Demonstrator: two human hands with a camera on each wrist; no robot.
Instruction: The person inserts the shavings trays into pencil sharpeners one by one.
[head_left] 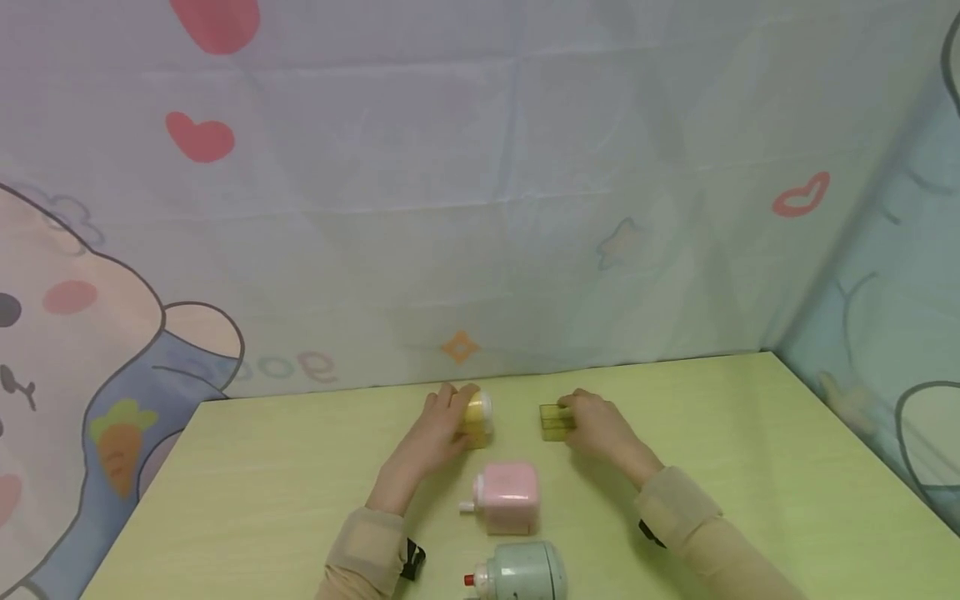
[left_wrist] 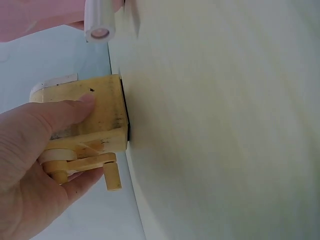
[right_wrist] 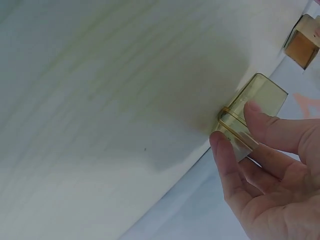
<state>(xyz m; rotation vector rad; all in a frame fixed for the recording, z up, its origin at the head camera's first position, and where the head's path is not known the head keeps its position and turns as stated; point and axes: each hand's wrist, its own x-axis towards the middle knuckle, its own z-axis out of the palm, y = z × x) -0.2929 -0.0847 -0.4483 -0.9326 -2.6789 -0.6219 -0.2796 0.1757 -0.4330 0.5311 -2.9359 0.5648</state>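
Observation:
My left hand (head_left: pixel 435 429) grips a yellow crank pencil sharpener (head_left: pixel 477 415) near the back of the table. In the left wrist view, the thumb presses the side of its scuffed body (left_wrist: pixel 102 112), and the crank handle (left_wrist: pixel 112 175) sticks out by the fingers. To the right, my right hand (head_left: pixel 600 427) holds a see-through yellow shavings drawer (head_left: pixel 553 422) at the tabletop, apart from the sharpener. The right wrist view shows thumb and fingers pinching this drawer (right_wrist: pixel 269 95).
A pink pencil sharpener (head_left: pixel 512 496) stands in front of the hands. Closer to me is a grey-green sharpener (head_left: pixel 525 571) with a red tip, cut off by the view's lower edge. A printed cloth (head_left: pixel 405 275) hangs behind the pale yellow-green table (head_left: pixel 247 500).

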